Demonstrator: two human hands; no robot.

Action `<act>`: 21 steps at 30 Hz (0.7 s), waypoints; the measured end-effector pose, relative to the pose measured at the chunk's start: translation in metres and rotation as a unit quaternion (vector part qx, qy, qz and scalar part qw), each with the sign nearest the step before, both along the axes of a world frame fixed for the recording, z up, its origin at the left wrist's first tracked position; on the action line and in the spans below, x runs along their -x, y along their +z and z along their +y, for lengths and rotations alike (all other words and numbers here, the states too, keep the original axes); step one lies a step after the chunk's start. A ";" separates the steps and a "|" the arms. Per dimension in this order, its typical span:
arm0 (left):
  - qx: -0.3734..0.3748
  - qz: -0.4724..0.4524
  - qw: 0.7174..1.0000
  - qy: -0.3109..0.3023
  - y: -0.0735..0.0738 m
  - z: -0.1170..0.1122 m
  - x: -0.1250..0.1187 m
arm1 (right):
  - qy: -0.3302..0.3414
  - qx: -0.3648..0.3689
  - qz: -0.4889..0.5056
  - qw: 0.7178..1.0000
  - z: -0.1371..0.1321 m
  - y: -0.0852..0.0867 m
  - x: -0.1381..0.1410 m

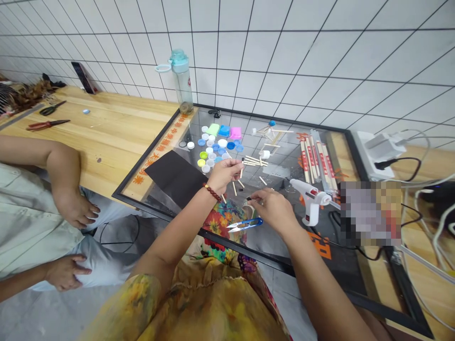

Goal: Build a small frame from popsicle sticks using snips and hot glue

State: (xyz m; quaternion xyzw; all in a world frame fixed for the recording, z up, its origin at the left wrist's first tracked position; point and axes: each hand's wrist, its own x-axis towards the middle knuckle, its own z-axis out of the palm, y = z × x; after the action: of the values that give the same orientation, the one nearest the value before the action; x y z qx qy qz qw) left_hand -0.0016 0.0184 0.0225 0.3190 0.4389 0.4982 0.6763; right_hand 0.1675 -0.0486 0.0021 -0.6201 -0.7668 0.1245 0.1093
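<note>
My left hand point(225, 176), with a beaded bracelet at the wrist, pinches a short wooden stick point(242, 169) that stands upright and has a dark tip. Low over the glass-topped board, my right hand point(272, 207) has its thumb and finger together at a small dark bit, too small to name. Just below the right fingertips lie blue-handled thread snips point(247, 224), their blades pointing left. Several loose sticks point(255, 161) lie beyond my left hand, beside a white cap point(265, 154). A small stick assembly point(273, 135) with a blue cap stands farther back.
Bottle caps point(213, 148) and coloured packets point(223, 130) lie behind my left hand, black card point(176, 179) left of it. A glue gun point(311, 199), wrapped sticks point(318, 160) and cables are at right. A water bottle point(183, 85) stands behind; another person sits at left.
</note>
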 end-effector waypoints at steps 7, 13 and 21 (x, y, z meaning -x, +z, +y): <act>0.030 -0.034 0.998 -0.050 -0.008 -0.001 -0.013 | 0.042 0.005 0.081 0.996 0.002 0.000 -0.006; 0.020 -0.022 0.998 -0.057 -0.019 -0.010 -0.019 | -0.052 -0.026 0.284 0.957 -0.003 -0.008 -0.020; -0.077 0.107 0.991 -0.020 -0.021 -0.011 -0.025 | -0.094 -0.044 0.389 0.915 -0.004 -0.026 -0.031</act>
State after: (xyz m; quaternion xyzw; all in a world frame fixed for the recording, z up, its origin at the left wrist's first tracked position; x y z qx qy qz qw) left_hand 0.0237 0.0070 0.0013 0.4304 0.4628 0.4794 0.6089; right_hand 0.1985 -0.0524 -0.0240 -0.5863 -0.6069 0.3114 0.4370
